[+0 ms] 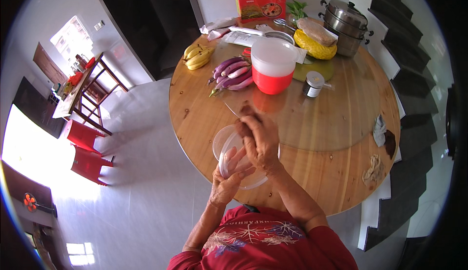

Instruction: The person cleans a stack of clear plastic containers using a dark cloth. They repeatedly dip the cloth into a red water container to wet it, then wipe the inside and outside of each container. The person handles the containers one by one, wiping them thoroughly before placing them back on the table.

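My left hand (228, 181) grips a clear round plastic container (225, 159), tilted on its side near the table's front edge. Above it, my right hand (262, 140) is closed around a crumpled brown cloth (243, 125), held close to the container's rim. Under and beside my hands lie more clear round plastic pieces, one a flat disc (219, 134) and another a wider bowl-like rim (253, 182); my hands partly hide them. Just beyond my hands stands a red tub (273, 82) with a translucent white one nested in it.
On the round wooden table (195, 128) are purple eggplants (235, 75), bananas (197, 56), a dark jar (313, 84), a yellow bag (314, 45), a steamer pot (346, 23) and a red box (261, 2). Crumpled cloths (374, 171) lie at the right edge. Stairs (407, 172) rise beyond it.
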### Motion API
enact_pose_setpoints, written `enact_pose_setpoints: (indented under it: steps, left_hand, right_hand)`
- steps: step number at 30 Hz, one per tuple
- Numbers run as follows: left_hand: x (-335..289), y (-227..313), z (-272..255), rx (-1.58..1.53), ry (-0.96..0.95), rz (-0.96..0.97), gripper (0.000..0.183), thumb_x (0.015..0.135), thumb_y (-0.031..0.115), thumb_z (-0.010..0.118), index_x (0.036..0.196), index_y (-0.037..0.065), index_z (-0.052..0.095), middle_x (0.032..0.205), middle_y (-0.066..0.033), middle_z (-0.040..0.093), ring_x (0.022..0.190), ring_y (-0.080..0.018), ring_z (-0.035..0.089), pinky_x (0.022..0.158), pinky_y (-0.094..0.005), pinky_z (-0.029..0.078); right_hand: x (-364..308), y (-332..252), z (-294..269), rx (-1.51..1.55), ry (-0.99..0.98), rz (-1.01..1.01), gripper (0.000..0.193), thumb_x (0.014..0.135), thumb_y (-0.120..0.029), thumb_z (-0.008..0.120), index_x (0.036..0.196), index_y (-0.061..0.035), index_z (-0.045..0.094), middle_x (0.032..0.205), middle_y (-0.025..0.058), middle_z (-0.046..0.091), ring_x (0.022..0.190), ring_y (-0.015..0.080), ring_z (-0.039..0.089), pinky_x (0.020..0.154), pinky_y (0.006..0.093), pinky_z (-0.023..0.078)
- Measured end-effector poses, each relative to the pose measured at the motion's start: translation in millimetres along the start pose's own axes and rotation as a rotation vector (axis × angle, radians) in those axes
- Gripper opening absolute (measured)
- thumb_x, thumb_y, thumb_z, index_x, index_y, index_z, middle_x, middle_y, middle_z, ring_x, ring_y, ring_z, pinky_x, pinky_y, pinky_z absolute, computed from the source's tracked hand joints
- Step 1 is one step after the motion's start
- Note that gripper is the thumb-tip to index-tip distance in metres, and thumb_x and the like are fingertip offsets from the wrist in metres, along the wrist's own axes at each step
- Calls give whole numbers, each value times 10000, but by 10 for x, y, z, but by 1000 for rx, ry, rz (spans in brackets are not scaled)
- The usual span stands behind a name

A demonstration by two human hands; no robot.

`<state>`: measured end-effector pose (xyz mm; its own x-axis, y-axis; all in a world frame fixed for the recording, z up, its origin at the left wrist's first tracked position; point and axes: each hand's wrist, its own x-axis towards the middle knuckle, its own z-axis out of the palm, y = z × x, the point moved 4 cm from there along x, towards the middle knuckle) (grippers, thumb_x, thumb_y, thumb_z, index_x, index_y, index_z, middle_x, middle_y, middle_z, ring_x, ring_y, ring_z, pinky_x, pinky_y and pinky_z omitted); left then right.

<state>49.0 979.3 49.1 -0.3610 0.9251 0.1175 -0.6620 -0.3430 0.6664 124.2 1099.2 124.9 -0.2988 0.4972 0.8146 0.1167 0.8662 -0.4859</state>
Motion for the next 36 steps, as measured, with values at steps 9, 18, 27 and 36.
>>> enact_pose_setpoints:
  steps: [9,18,27,36]
  left_hand:
    - [68,-58,-121,-154,41,38,689,896,44,641,1487,164,308,1549,-107,304,1331,-394,425,1051,-473,424]
    - [64,-139,-130,-198,201,-109,864,898,761,276,1536,183,194,1553,-49,270,1402,-257,318,1162,-444,245]
    - [91,91,-64,-157,16,39,979,847,833,191,1527,130,218,1527,-105,332,1377,-271,350,1150,-422,254]
    - [-15,-119,-128,79,107,-54,687,964,469,516,1511,154,244,1532,-94,311,1338,-330,423,1043,-490,421]
  right_hand:
    - [-360,86,8,46,92,200,235,878,-16,557,1108,19,590,1105,219,574,902,382,591,738,405,493]
    - [-132,-293,309,75,-386,-144,399,714,-152,730,1104,-122,655,1203,132,550,1157,296,537,978,472,377]
    - [-757,-492,157,155,-400,-242,360,798,-139,641,1157,-115,651,1255,113,557,1247,285,500,1014,460,357]
    - [-110,-107,223,-75,-189,-13,400,720,-159,707,1112,-125,636,1147,119,564,1086,288,560,962,444,381]
